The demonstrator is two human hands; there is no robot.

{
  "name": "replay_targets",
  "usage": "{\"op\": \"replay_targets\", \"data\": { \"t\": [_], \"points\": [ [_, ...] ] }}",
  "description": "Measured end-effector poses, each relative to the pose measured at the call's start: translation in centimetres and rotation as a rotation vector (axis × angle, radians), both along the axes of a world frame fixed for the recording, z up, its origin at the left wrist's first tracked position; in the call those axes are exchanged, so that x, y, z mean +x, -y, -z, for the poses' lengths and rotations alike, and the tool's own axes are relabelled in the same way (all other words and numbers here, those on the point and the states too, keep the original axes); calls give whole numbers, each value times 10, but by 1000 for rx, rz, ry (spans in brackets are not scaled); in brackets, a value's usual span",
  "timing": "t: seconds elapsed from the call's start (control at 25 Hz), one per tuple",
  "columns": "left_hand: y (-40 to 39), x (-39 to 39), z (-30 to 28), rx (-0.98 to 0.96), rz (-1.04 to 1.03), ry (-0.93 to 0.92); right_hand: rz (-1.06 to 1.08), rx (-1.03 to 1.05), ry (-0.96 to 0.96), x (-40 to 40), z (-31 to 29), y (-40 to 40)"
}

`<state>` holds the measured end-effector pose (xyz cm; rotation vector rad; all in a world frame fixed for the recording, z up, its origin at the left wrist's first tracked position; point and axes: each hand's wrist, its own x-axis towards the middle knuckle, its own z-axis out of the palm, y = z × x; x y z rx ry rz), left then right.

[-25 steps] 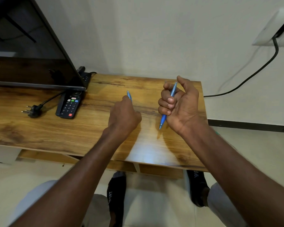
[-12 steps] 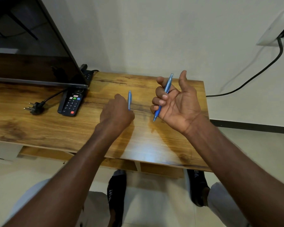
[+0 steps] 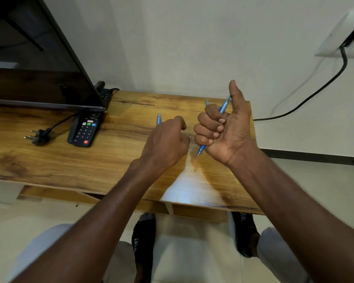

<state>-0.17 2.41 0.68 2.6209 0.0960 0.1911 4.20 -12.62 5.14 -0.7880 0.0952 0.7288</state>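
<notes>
Blue pen [image 3: 223, 107] stands tilted in the right hand [image 3: 225, 133], fingers [image 3: 207, 130] curled tight round its barrel, thumb raised, tip poking out below the fist over the table [image 3: 110, 164]. A second blue pen [image 3: 158, 119] juts up behind the left hand [image 3: 166, 141], whose curled fingers seem to grip it. Both look picked up; bringing them together in one fist appears left to do.
</notes>
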Motion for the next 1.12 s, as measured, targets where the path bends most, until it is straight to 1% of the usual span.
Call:
{"op": "replay_targets", "data": {
  "t": [0.12, 0.28, 0.4, 0.52, 0.6, 0.76, 0.96, 1.12],
  "points": [
    [3, 0, 6, 14, 38, -32, 75, 15, -18, 2, 1, 2],
    [-1, 1, 8, 47, 36, -105, 153, 56, -3, 5, -1, 5],
    [-5, 2, 7, 33, 40, -147, 163, 64, 0, 7, 0, 6],
    [-5, 2, 7, 21, 35, -143, 176, 83, 8, 7, 1, 6],
    [-3, 1, 8, 33, 34, -127, 171, 115, 14, 7, 1, 6],
    [-1, -1, 8, 50, 63, -158, 161, 180, 43, 9, 0, 10],
    [-4, 0, 5, 67, 71, -175, 117, 134, 40, 10, 1, 12],
    [-5, -1, 3, 80, 78, -190, 154, 165, 10, 10, 0, 10]
  ]
}}
